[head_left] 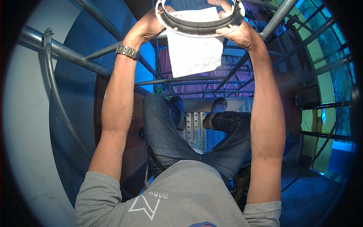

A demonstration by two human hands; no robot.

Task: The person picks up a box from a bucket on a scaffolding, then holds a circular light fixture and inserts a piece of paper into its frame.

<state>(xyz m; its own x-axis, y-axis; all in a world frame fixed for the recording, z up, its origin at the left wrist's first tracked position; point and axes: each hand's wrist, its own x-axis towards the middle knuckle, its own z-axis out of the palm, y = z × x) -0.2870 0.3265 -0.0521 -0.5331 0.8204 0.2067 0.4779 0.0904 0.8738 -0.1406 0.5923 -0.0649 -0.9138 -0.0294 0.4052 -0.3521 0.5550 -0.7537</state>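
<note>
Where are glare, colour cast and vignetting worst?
Head view: the white sheet is largely blown out, marks on it faint; head view: glare also along the ring's rim; head view: blue cast through much of the background, all four corners black.

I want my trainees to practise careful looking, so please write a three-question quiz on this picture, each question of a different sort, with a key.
1. Which of the person's wrists wears the metal-band watch?

2. Fill in the colour: the sheet hanging between the forearms is ____.

3. Choose one: the left hand and right hand both grip
A) a hammer
B) a white-rimmed ring
C) a bucket

Key:
1. Left
2. White
3. B
</note>
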